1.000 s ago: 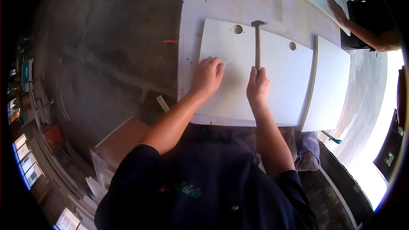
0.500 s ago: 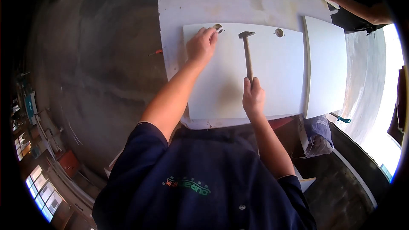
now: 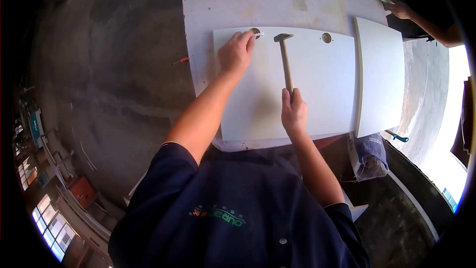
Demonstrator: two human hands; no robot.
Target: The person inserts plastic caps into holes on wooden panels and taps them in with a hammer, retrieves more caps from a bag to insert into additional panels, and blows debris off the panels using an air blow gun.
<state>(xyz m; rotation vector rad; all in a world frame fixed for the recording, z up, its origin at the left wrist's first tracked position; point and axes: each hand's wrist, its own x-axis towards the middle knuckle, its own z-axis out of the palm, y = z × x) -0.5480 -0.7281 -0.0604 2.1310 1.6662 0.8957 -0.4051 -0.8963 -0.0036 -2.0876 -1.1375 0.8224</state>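
Note:
My left hand (image 3: 236,52) is closed in a pinch on a small white piece (image 3: 259,34), held at the left round hole of a white panel (image 3: 307,84). The fingers partly cover that hole. My right hand (image 3: 294,111) wraps round the wooden handle of a hammer (image 3: 286,64). The hammer's dark head is over the panel, between the left hole and the right round hole (image 3: 327,37).
A second white panel (image 3: 381,77) lies to the right, and others lie along the worktable's (image 3: 238,0) far side. A co-worker's hand (image 3: 398,8) touches a panel edge at the upper right. A red-handled screwdriver (image 3: 181,60) is left of the table.
My left hand has moved from the panel's middle left up to the left hole. The hammer has shifted slightly left. The co-worker's hand has moved down to the panel edge.

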